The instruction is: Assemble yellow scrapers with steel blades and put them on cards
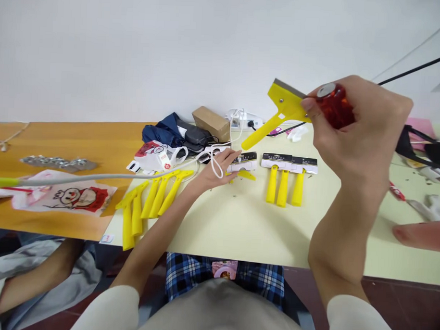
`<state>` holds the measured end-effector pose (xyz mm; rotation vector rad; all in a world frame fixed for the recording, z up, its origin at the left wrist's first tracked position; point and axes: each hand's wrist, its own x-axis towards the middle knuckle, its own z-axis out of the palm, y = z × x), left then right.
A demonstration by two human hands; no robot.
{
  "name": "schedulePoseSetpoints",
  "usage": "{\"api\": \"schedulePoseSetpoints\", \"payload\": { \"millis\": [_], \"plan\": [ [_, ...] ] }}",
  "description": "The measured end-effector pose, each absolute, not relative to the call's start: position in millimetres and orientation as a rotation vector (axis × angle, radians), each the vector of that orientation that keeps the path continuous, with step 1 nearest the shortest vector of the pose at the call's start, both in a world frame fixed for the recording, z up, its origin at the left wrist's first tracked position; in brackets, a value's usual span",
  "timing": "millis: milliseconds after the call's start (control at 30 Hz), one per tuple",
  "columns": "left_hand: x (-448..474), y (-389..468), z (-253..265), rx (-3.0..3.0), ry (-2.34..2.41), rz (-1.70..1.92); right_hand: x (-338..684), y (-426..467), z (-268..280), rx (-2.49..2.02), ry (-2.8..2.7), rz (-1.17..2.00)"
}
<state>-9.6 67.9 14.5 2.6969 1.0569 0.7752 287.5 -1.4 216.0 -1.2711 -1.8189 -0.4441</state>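
Note:
My right hand [351, 116] is raised in the air and closed. Thumb and finger pinch a yellow scraper [287, 107] by its head, blade edge up, handle slanting down left. The same hand also grips a screwdriver with a clear red handle [338, 109]; its shaft is hidden. Low over the table, my left hand [216, 172] reaches with fingers and thumb apart, beside a black-and-white card sleeve [246, 161]. A yellow scraper piece [246, 175] lies under that sleeve. Three yellow scrapers [282, 189] with card sleeves lie to the right.
Several bare yellow scrapers [161, 196] lie left of my forearm. A grey cable [96, 181] crosses in front, ending near a white loop [216, 167]. Behind are a cardboard box [210, 122] and a power strip [245, 121]. A co-worker's arm [39, 279] is at lower left.

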Motion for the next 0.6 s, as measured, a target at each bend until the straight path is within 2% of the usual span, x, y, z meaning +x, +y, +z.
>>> {"api": "schedulePoseSetpoints", "payload": {
  "millis": [333, 600],
  "plan": [
    [-49.2, 26.2, -34.2, 2.701, 1.029, 1.038, 242.2, 6.5, 194.1, -1.120, -2.097, -0.256],
    [-55.7, 20.8, -27.6, 2.639, 1.109, 1.190, 231.8, 21.0, 182.9, -1.217, -2.143, -0.165]
  ]
}}
